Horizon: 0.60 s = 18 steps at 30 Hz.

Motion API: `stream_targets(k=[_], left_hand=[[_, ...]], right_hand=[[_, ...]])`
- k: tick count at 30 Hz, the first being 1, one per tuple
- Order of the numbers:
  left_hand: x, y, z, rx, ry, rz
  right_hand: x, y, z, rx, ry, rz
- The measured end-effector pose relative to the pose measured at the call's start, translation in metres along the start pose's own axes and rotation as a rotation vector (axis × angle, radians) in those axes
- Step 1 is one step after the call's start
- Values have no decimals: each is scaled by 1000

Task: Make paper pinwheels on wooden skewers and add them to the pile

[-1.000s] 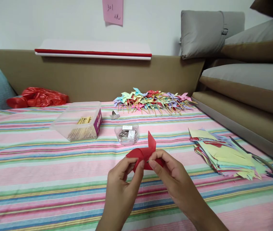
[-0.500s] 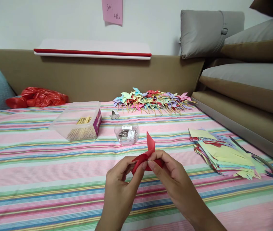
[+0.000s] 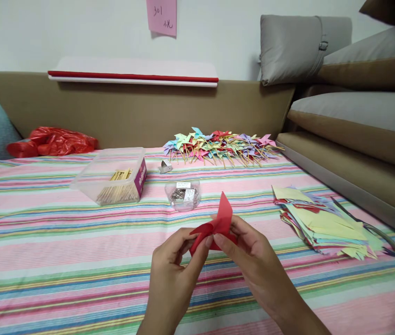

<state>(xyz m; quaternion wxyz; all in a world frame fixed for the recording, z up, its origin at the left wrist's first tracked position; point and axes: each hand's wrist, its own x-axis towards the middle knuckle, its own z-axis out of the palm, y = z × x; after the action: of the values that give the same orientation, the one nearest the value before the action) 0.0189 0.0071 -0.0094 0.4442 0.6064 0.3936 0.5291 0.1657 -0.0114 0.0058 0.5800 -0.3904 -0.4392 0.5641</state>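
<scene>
A red paper pinwheel [image 3: 222, 218], partly folded, is held above the striped cloth, one pointed blade standing up. My left hand [image 3: 180, 265] pinches its left side between thumb and fingers. From the right, my right hand [image 3: 249, 251] grips it too, the thumb pressed near the middle and the fingers behind the paper. Both thumb tips nearly meet at the centre, where any pin is too small to make out. Just beyond the hands sits a clear round tub [image 3: 182, 195] with small dark metal pieces inside.
Left stands a clear plastic box [image 3: 93, 186] of wooden sticks. A small metal piece [image 3: 165, 166] lies near many finished pinwheels [image 3: 218, 146]. Right are stacked coloured paper sheets [image 3: 323, 221] with scissors [image 3: 382, 235] beside them. A red plastic bag [image 3: 54, 141] lies back left; cushions [image 3: 361, 111] rise right.
My right fingers have moved from the front of the paper to behind it. The upright red blade has swung right and shows more of its face. My left hand stays almost still.
</scene>
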Motion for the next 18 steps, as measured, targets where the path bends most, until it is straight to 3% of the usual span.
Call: stream_targets(k=[9,14,18], left_hand=[[0,9,1,-61,55,-48],[-5,16,-3,68,68,132],[-22,16,-12,124,72,294]], right_hand=[[-3,-2,-7,-82,16,-6],[-9,-4,-9,-231,9,-172],[-17,-8,-11,-351,-85,-389]])
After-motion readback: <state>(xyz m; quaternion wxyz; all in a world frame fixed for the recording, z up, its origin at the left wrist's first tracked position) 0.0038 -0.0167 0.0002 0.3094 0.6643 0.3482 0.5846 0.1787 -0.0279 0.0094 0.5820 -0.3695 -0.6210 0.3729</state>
